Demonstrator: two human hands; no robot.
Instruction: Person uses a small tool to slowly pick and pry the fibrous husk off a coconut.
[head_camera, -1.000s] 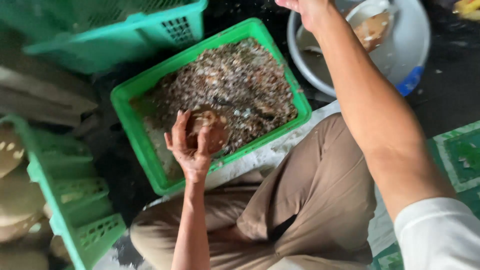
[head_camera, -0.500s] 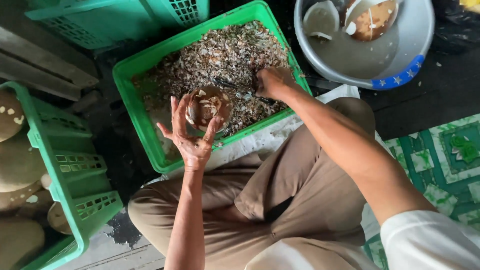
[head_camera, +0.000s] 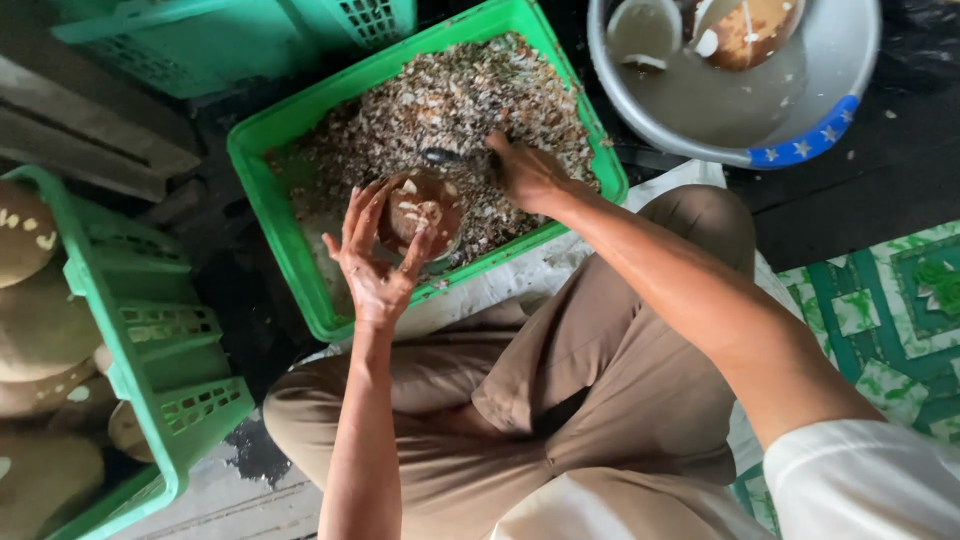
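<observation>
While the person is sitting cross-legged in tan trousers (head_camera: 600, 400), the left hand (head_camera: 375, 265) is cupping a brown coconut piece (head_camera: 420, 212) with the fingers spread and curled round its rim, holding it just above the near edge of the middle green crate (head_camera: 265, 140). Pale patches are showing on the face of the piece; whether it is a half shell or a whole nut is hard to tell, since the palm and fingers are covering its lower side.

The right hand (head_camera: 527, 172) is lying in the crate on the heap of brown and white shavings (head_camera: 450, 100), closed round the end of a dark tool (head_camera: 445, 156). Only a short dark length is sticking out to the left of the knuckles; the rest is hidden in the grip, so its kind is unclear.

At the top right a grey basin (head_camera: 800, 140) with a blue patch on its rim is holding cloudy water and two peeled coconuts (head_camera: 745, 30), both cut off by the frame's upper edge. At the left a second green crate (head_camera: 150, 340) is holding large brown husked coconuts (head_camera: 30, 330), partly out of frame. A third green crate (head_camera: 200, 45) is showing only in part at the top. A green patterned mat (head_camera: 900, 300) is lying at the right, cut by the frame edge.
</observation>
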